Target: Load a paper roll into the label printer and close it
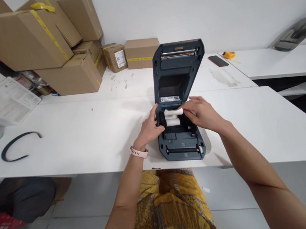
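A dark grey label printer [181, 139] stands on the white table with its lid [177, 65] raised. Inside its bay lies a small white paper roll [172, 122], and a loose strip of white paper [174, 112] rises above it. My left hand [149, 128] rests on the bay's left edge, thumb and fingers apart, holding nothing. The fingers of my right hand [199, 111] pinch the right end of the paper strip. A black roller runs across the front of the printer.
Cardboard boxes [70, 75] are stacked at the back left. A black curved band [19, 139] lies on the left of the table [110, 135]. At the back right are a phone [218, 61], a yellow tape measure [229, 55] and a bottle [292, 36].
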